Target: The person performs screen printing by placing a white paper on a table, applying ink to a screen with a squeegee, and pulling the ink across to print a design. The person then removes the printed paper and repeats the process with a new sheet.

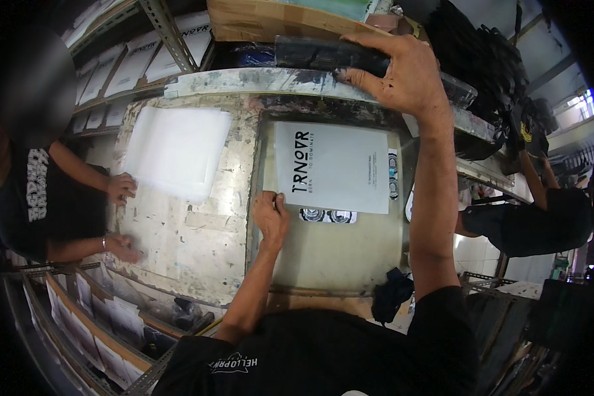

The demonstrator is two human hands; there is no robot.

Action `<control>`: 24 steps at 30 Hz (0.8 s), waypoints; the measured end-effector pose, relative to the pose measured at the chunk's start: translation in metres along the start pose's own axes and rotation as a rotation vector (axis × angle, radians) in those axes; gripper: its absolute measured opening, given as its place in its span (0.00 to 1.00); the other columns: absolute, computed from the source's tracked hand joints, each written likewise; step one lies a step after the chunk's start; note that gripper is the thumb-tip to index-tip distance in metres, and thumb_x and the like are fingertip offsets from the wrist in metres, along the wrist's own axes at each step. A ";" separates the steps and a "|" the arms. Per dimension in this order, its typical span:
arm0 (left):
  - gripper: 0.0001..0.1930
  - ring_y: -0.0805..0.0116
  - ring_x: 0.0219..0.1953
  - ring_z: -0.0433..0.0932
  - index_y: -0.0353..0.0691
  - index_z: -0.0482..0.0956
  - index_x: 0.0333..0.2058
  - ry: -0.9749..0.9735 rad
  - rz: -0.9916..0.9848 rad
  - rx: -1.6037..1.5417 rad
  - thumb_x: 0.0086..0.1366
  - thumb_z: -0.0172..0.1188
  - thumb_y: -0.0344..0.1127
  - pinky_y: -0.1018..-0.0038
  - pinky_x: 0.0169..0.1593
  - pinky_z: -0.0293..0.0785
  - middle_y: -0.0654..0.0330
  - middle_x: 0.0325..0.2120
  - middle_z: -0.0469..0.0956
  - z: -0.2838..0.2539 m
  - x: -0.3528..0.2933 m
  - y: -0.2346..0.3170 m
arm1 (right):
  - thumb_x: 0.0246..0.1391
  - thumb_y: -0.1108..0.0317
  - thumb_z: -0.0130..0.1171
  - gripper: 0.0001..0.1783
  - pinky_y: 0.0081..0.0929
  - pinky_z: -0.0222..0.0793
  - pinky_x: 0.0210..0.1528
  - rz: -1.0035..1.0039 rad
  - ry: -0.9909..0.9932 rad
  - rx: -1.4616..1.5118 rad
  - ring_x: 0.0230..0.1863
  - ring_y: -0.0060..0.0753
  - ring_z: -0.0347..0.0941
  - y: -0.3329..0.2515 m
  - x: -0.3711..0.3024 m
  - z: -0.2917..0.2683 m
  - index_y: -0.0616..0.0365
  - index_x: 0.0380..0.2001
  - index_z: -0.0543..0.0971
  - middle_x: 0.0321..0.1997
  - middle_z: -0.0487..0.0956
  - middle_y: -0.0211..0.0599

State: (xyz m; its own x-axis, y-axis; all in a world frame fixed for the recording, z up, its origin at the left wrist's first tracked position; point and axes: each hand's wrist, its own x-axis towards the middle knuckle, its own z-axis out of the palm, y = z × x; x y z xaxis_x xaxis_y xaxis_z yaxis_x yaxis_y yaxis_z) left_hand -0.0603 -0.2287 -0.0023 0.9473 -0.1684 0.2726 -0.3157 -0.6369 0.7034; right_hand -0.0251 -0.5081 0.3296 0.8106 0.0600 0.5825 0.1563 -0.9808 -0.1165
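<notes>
Sheet [340,168] before me, pale grey, bears black lettering; paper stack [178,152], white; desk [178,244], cream with dark paint flecks; bar [307,51], black; box [257,21], brown; my shirt [336,356], black with white print.

Printed sheet [336,171] was smooth with a low sheen; couldn't tell paper from plastic. Stack [178,155] looked smooth, slightly shiny. Panel [336,261] was smooth, semi-gloss. Desk [185,241] was rough, paint-crusted. Block [310,53] looked like glossy plastic. Rail [244,80] was smeared, uneven. Box [264,23] was cardboard, post [168,34] perforated metal, rag [391,297] matt cloth.
</notes>
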 end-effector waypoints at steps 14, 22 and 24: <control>0.04 0.53 0.35 0.71 0.34 0.74 0.30 0.347 0.016 0.015 0.63 0.61 0.25 0.62 0.44 0.68 0.53 0.29 0.74 -0.161 0.048 -0.090 | 0.43 0.48 0.75 0.28 0.40 0.77 0.50 0.027 -0.001 0.065 0.45 0.51 0.83 -0.002 0.005 -0.002 0.48 0.47 0.87 0.41 0.86 0.48; 0.07 0.50 0.42 0.74 0.34 0.79 0.38 0.619 -0.189 0.513 0.63 0.63 0.30 0.59 0.49 0.68 0.51 0.36 0.78 -0.249 0.018 -0.162 | 0.41 0.54 0.76 0.28 0.37 0.75 0.48 0.027 -0.010 0.116 0.42 0.46 0.84 -0.005 0.002 -0.002 0.51 0.47 0.87 0.41 0.87 0.47; 0.10 0.48 0.46 0.75 0.35 0.80 0.41 0.821 -0.242 0.836 0.63 0.64 0.32 0.56 0.53 0.67 0.50 0.40 0.79 -0.247 0.021 -0.150 | 0.41 0.54 0.76 0.28 0.37 0.75 0.47 0.027 -0.015 0.105 0.42 0.45 0.84 -0.007 0.001 -0.003 0.51 0.47 0.86 0.41 0.87 0.46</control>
State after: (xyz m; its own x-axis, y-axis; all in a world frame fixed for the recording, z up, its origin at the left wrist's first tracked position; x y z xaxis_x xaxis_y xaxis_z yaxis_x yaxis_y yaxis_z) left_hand -0.0068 0.0489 0.0606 0.5633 0.3603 0.7436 0.2878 -0.9291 0.2321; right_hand -0.0273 -0.5016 0.3336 0.8238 0.0371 0.5656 0.1916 -0.9573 -0.2164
